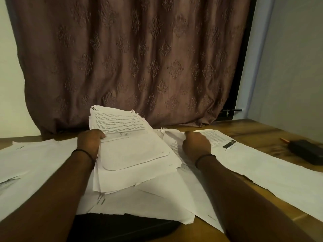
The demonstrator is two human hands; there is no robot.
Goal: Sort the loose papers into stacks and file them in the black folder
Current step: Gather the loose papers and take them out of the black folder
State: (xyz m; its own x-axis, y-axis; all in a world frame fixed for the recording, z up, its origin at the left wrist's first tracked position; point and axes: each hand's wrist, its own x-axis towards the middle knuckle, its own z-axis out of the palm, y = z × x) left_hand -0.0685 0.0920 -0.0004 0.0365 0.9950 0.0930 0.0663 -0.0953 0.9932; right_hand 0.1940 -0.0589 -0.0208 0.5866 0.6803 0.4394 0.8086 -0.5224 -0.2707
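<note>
Left hand [90, 142] fingers clamp a white, ragged-cornered printed stack [132, 154]; text illegible. Right hand [195, 143] fingers: state indeterminable.

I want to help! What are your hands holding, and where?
Left hand grips the stack of white printed papers by its left edge; right hand unclear.

I see the left hand [90, 142] gripping a thick stack of papers [132, 154] by its left edge, tilted above loose sheets [262, 172] strewn over a wooden table [262, 130]. The right hand [195, 143] rests on sheets just beside the stack, its fingers hidden from me. A black folder [118, 226] shows beneath the nearest sheets. A brown patterned curtain [139, 58] hangs behind.
</note>
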